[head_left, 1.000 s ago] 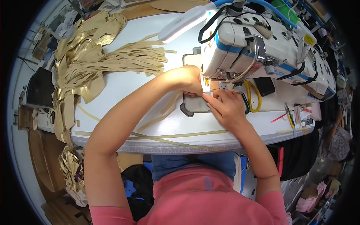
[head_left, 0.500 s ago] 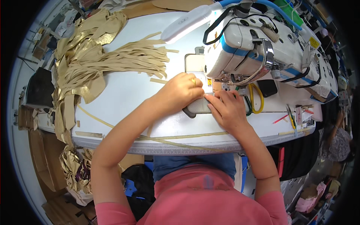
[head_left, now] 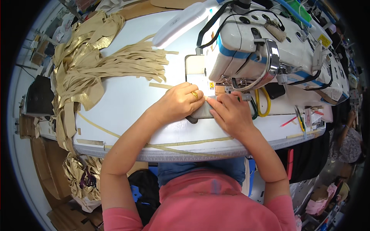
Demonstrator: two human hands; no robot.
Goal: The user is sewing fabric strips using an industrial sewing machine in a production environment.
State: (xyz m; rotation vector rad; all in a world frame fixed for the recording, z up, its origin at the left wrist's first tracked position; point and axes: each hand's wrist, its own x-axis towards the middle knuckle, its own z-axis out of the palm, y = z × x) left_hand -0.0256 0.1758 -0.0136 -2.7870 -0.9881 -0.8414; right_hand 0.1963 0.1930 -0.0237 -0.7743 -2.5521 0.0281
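Observation:
My left hand (head_left: 179, 102), a ring on one finger, is curled low at the left of the white sewing machine's (head_left: 246, 54) needle area. Its fingertips pinch something small and pale, too hidden to name clearly. My right hand (head_left: 231, 111) lies just right of it, fingers bent onto the plate (head_left: 195, 64) beside the presser foot, index tip almost meeting the left fingers at that pale piece. A pile of beige strips (head_left: 135, 61) and gold-beige fabric pieces (head_left: 83, 40) spread over the table's left side. Loose narrow strips (head_left: 192, 141) lie along the front edge.
A white lamp (head_left: 177, 27) hangs over the table. Yellow-handled scissors (head_left: 263, 103) lie right of my hands, small tools (head_left: 302, 121) farther right. Gold fabric (head_left: 79, 173) is bunched below the left table edge, near cardboard boxes (head_left: 44, 165). A co-worker (head_left: 347, 140) is at far right.
My left hand has moved down and left from beside the needle, its forearm swinging rightward and inward. My right hand stays in nearly the same place, fingers bent.

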